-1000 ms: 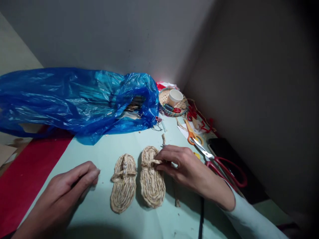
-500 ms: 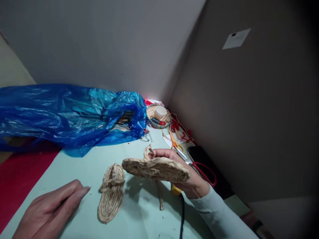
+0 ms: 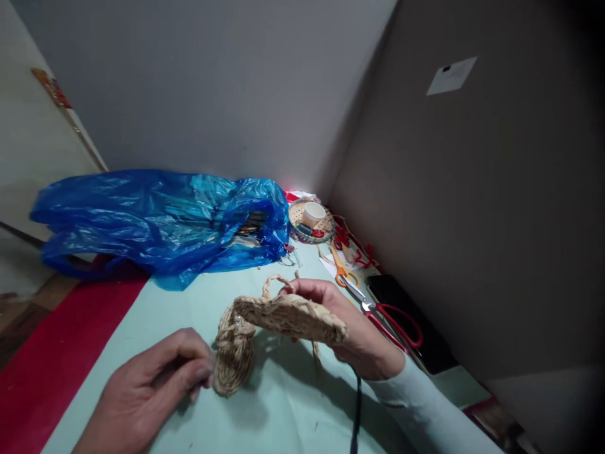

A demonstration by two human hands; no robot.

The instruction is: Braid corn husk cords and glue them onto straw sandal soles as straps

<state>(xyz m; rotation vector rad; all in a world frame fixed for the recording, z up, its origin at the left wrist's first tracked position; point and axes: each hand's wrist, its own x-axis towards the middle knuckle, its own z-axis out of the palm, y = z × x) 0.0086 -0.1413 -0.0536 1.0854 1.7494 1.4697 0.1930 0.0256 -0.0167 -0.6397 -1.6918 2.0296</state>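
Note:
My right hand (image 3: 338, 309) holds up a woven straw slipper (image 3: 293, 321), its sole side toward me and its braided strap loop standing above. A loose straw end hangs below it. My left hand (image 3: 163, 378) has its fingers pinched at the left edge of a second straw slipper (image 3: 234, 353), which bears small shiny beads on its strap. That slipper looks tilted up off the table, with a shadow beneath it. The raised slipper partly covers its top end.
Red-handled scissors (image 3: 378, 309) and orange-handled scissors (image 3: 341, 270) lie right, beside a black phone-like object (image 3: 385, 290). A blue plastic bag (image 3: 165, 221) lies at the back left. Behind are a woven basket (image 3: 297, 221) with a tape roll (image 3: 312, 213). A black cable (image 3: 357, 410) runs toward me.
My left hand has moved right to the beaded slipper, which has come up from lying flat. The slipper in my right hand has tilted and now overlaps it. The view has shifted left.

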